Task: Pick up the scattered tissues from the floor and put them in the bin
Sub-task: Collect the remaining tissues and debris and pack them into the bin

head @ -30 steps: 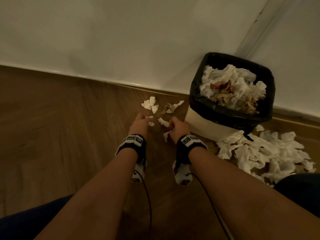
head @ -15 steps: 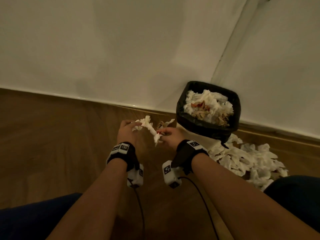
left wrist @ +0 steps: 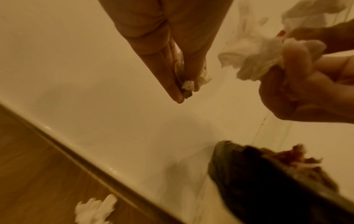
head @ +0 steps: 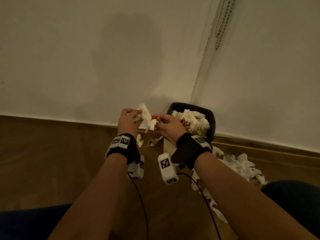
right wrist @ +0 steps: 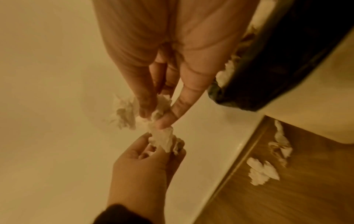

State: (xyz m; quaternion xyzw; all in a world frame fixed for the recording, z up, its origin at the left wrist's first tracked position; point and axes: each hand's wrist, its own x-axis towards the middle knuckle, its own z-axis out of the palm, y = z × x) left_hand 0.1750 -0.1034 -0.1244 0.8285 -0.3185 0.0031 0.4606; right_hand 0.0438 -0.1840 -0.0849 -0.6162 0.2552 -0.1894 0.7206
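Note:
Both hands are raised side by side just left of the bin, with crumpled white tissues (head: 146, 116) bunched between them. My left hand (head: 134, 116) pinches small tissue scraps (left wrist: 186, 84) between thumb and fingers. My right hand (head: 158, 122) grips a larger wad (left wrist: 258, 60), also pinched in the right wrist view (right wrist: 160, 109). The bin (head: 212, 116) has a black liner and is heaped with used tissues. Two loose tissues (head: 139, 141) (head: 155, 142) lie on the wooden floor below the hands, near the skirting.
A big pile of white tissues (head: 242, 164) spreads over the floor right of the bin, running toward my right knee (head: 294, 201). A white wall (head: 103, 66) stands close behind. A bead chain (head: 220, 26) hangs at the corner. Cables trail from both wrist cameras.
Both hands have risen from the floor with tissues gathered in them and moved right toward the bin. The head view has tilted up to the wall.

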